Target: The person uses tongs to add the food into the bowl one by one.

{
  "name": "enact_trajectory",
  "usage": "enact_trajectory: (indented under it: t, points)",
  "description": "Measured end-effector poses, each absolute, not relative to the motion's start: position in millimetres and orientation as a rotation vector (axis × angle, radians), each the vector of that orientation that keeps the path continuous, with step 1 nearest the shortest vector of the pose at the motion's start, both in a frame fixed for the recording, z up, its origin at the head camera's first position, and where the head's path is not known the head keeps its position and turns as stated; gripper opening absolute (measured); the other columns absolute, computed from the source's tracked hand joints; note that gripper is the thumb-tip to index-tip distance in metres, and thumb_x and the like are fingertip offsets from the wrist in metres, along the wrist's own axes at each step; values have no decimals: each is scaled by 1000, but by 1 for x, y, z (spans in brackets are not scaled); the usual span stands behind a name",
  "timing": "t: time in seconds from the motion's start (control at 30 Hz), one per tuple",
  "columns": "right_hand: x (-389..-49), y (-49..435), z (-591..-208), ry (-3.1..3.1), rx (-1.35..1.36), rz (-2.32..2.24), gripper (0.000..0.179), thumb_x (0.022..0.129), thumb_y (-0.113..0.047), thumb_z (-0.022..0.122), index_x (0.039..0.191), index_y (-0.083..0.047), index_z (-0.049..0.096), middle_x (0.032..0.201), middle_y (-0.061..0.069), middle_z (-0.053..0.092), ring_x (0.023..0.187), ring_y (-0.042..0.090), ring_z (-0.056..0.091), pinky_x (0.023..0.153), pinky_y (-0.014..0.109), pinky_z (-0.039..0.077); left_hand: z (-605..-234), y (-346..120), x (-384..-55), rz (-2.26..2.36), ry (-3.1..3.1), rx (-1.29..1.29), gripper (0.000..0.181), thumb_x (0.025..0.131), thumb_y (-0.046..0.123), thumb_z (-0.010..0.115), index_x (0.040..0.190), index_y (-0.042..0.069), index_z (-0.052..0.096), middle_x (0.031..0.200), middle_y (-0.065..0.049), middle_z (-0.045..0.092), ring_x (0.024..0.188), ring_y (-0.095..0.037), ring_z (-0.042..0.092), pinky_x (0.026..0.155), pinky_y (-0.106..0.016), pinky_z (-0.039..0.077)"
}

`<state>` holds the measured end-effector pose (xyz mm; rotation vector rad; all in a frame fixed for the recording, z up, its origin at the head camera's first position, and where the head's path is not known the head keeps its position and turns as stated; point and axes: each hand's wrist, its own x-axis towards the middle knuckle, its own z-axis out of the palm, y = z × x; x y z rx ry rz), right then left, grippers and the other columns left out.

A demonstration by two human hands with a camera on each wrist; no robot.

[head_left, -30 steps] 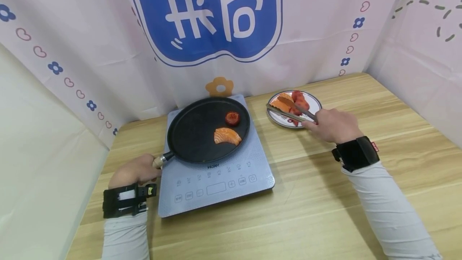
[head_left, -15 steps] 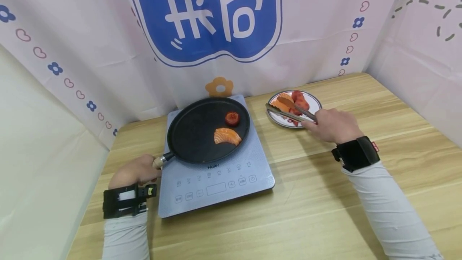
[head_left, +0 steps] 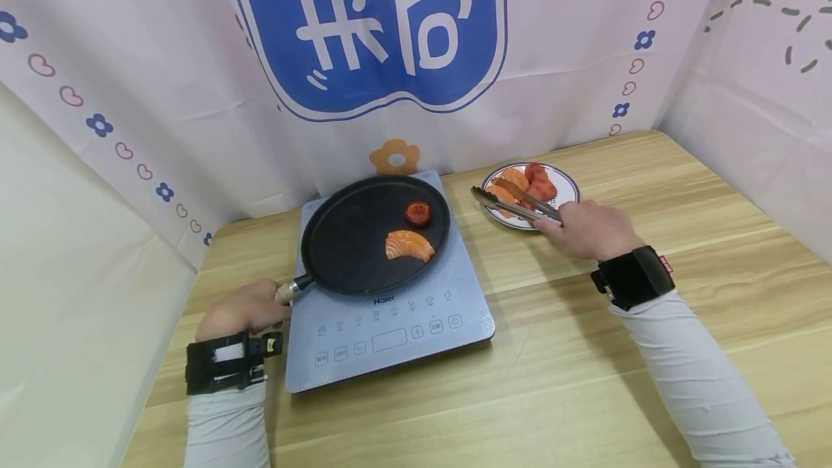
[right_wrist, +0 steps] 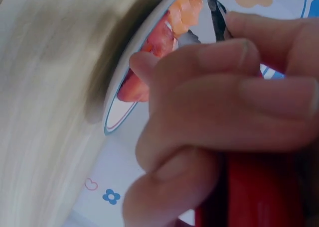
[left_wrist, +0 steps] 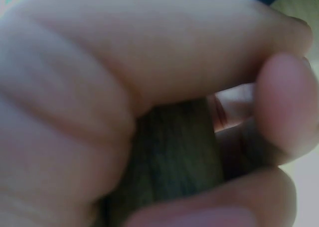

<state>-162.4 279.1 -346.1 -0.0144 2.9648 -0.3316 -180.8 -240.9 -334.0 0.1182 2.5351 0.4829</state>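
Observation:
My left hand (head_left: 239, 308) grips the wooden handle (head_left: 284, 292) of a round black frying pan (head_left: 351, 237); in the left wrist view its fingers (left_wrist: 199, 48) curl round the dark-looking handle (left_wrist: 172, 147). On the pan's right side lie an orange salmon slice (head_left: 408, 245) and a round red tomato-like piece (head_left: 418, 214). My right hand (head_left: 593, 230) holds metal tongs (head_left: 525, 212) over a small white plate (head_left: 569, 192). The tongs' tips stand apart, near the plate's left rim. Orange salmon pieces (head_left: 516, 178) and red meat pieces (head_left: 541, 189) lie on the plate.
Under the pan is a grey-blue induction cooker (head_left: 390, 352) with its control panel at the front. Both stand on a wooden table (head_left: 552, 381). A printed cloth (head_left: 552, 42) hangs behind the table, and a pale wall (head_left: 78, 273) rises at the left.
My right hand has drawn the tongs a little left, and their tips have moved to the plate's left rim. The left hand, pan and food have stayed put.

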Motion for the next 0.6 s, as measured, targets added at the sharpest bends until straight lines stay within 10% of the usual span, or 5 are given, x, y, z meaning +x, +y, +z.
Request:
enact_trajectory:
  t: [0.6]
  points:
    - [-160, 297, -337, 2858, -67, -433, 60, 103, -61, 48, 102, -4, 63, 76, 6, 52, 70, 24, 55, 59, 37, 41, -334, -240, -182, 466, 2563, 136, 20, 91, 12, 60, 72, 11, 57, 63, 2, 53, 54, -11, 47, 52, -25, 42]
